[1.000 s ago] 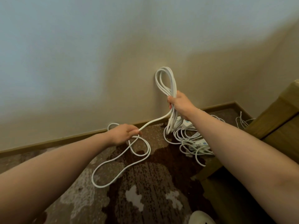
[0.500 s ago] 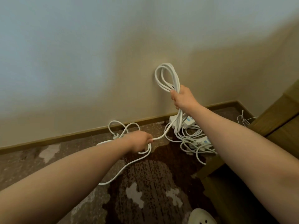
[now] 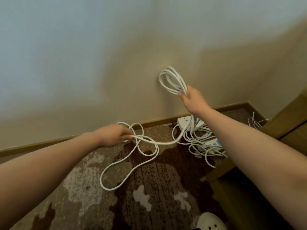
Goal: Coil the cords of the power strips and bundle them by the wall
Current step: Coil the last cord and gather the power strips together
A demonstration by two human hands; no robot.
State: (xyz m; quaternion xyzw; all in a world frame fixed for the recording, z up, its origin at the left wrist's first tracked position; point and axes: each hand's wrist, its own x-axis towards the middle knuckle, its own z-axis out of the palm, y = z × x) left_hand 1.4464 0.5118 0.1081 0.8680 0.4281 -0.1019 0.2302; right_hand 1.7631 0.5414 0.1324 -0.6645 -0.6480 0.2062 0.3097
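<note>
My right hand (image 3: 192, 100) grips a bunch of white cord loops (image 3: 171, 80), held up in front of the wall. From that hand the cord drops, then runs left to my left hand (image 3: 114, 135), which pinches it low over the carpet. Beyond my left hand the loose cord (image 3: 126, 168) lies in slack loops on the floor. A white power strip (image 3: 183, 122) rests by the skirting board under my right forearm, and a second strip (image 3: 214, 144) sits in a tangle of white cords to its right.
The carpet (image 3: 149, 188) is brown with pale patches. A wooden skirting board (image 3: 49, 143) runs along the wall. Wooden furniture (image 3: 290, 123) stands at the right, with thin wires (image 3: 254, 121) beside it. A white slipper (image 3: 211, 221) shows at the bottom edge.
My right hand has lifted the coil higher and a little right. My left hand has slid left along the cord toward the skirting board, and the floor loops have shifted.
</note>
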